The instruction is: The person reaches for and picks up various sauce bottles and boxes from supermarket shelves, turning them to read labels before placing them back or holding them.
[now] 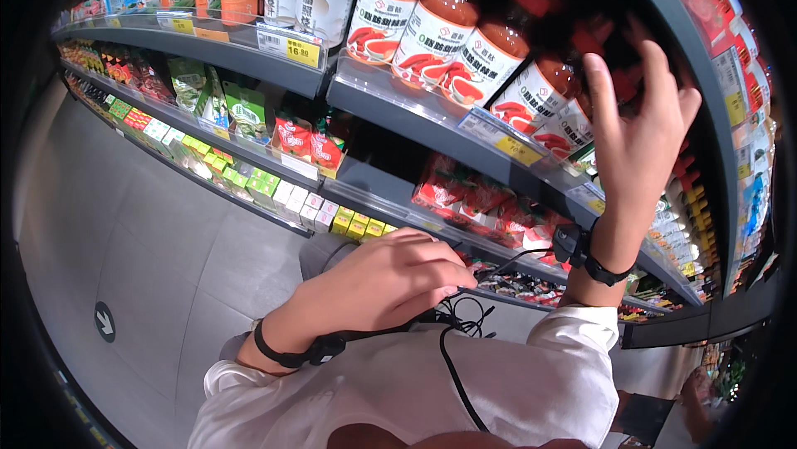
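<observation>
My right hand is raised at the upper shelf, its fingers spread and no item seen in it. It overlaps the row of red-capped sauce bottles from the camera's viewpoint; whether it touches one I cannot tell. Low before my chest, my left hand has its fingers bent, palm down, beside a bundle of black cable. Its palm is hidden, so what it may hold does not show. Each wrist wears a black strap with a small device.
The upper shelf edge carries price tags. Dark sauce bottles stand farther left. Below are red pouches and small boxes. Shelving curves along the right. Grey tiled floor lies at left. Part of another person shows at lower right.
</observation>
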Demonstrator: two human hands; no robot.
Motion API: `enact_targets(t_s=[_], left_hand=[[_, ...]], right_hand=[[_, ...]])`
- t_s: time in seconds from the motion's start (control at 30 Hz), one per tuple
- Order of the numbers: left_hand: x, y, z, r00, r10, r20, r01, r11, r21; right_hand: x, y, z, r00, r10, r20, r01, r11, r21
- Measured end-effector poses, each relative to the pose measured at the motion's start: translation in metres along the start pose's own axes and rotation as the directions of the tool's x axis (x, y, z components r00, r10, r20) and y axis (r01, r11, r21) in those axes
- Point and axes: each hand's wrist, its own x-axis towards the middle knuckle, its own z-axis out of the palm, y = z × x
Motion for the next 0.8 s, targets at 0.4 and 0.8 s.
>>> enact_targets(t_s=[0.4,0.8], left_hand=[[-0.006,0.021,-0.009,0.982,0.011,-0.189,-0.016,1.0,-0.025],[-0.006,0.004,-0.002,0.904,-0.024,-0.426,0.023,1.0,-0.006]], right_hand=[[0.001,-0.015,0.006,0.974,0.217,0.065,-0.227,0.929,0.293],[-0.065,-0.007,-0.021,0.804,0.291,-0.518,0.386,0.407,0.828]])
